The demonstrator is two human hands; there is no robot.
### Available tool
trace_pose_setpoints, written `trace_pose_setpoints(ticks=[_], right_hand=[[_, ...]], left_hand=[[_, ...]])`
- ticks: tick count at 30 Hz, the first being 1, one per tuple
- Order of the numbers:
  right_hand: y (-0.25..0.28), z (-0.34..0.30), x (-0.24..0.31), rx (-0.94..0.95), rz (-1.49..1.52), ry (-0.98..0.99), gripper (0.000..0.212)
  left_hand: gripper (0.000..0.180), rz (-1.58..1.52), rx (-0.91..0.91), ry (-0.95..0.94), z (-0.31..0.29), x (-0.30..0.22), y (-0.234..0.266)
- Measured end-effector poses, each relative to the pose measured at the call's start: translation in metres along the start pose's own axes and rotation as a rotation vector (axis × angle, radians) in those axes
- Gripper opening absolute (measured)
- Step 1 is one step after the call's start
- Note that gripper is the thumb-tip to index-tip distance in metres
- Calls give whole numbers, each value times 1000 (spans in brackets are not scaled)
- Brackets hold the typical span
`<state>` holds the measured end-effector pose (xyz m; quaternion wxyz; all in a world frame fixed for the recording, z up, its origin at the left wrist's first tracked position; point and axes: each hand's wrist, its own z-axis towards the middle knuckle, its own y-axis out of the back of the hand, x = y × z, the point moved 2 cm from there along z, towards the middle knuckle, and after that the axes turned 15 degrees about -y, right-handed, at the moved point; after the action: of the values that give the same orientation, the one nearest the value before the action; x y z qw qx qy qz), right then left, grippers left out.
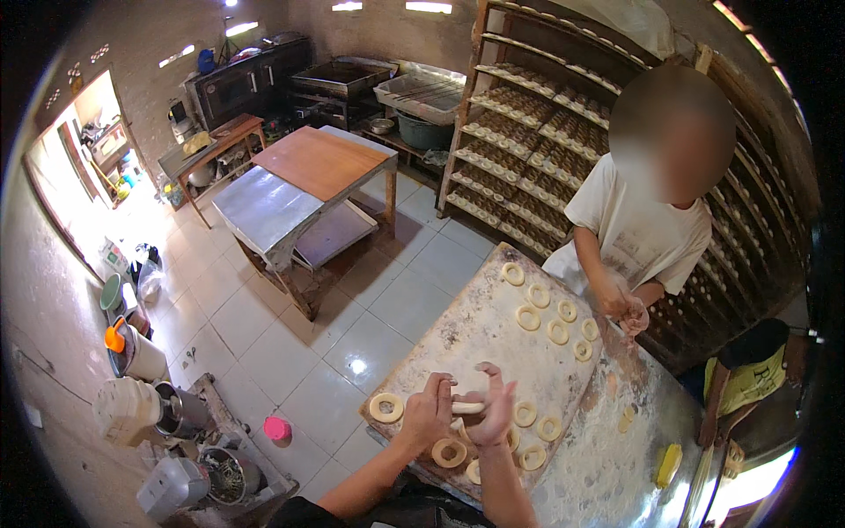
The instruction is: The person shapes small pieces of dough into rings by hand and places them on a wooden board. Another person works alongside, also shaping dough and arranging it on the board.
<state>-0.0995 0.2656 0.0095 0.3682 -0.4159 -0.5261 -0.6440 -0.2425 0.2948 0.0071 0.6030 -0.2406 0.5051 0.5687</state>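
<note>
Between my two hands, low over the floured board [458, 330], is a short pale strip of dough [468, 407]. My left hand [429, 412] curls its fingers around one end. The other end lies against my right hand [493, 412], whose thumb side and palm press on it while some fingers reach upward; its far side is hidden. Around them lie raw dough rings: one dough ring [375, 407] at the board's left corner, another dough ring [437, 453] under my left wrist, and several more to the right and at the far end.
Across the board stands a person [647, 229] with hands together. Beyond, a tall rack [458, 167] holds trays of rings. A flour-dusted metal table [581, 475] extends right, with a yellow object [669, 466]. Left are a low table [321, 163], mixers [128, 414] and a pink container [277, 429].
</note>
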Motion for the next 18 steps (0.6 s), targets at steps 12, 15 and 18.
trace_pose_setpoints(ticks=[12, 15, 18], right_hand=[[-64, 78, -45, 20, -136, -671, 78], [-58, 79, -47, 36, -608, -686, 86], [-59, 69, -36, 197, -833, -617, 87]], left_hand=[[40, 701, 102, 165, 60, 90, 33], [52, 665, 90, 187, 53, 111, 57], [56, 690, 263, 141, 26, 111, 60]])
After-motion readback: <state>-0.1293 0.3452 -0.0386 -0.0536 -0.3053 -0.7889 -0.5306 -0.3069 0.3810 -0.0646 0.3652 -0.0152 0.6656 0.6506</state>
